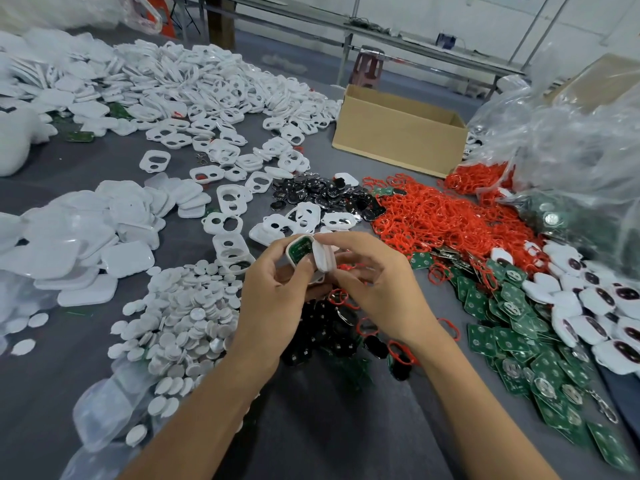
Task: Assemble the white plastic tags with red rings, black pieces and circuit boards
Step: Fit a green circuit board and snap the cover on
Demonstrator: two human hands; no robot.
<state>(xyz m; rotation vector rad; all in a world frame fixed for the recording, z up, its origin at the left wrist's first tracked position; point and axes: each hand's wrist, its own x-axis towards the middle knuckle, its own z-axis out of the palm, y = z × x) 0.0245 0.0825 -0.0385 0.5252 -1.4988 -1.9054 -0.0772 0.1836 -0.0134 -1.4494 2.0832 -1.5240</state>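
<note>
One tag mid-assembly above table (104,161) centre: left hand (277,285) grips shell (289,255) holding board (300,251), right hand (375,275) pinches cover (323,259) beside it, seemingly unclosed; finished tags (595,301) heaped right, big stocks of rings (443,216), boards (512,329), black pieces (325,194) remaining.

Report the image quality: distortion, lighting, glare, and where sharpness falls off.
Head view: wide-angle distortion bows the table and tilts the cardboard box; light is soft and even, shadows faint; white glare streaks the clear plastic bags at the right; the white tag in the left hand and white cover in the right hand look sharp, corners smeared.
</note>
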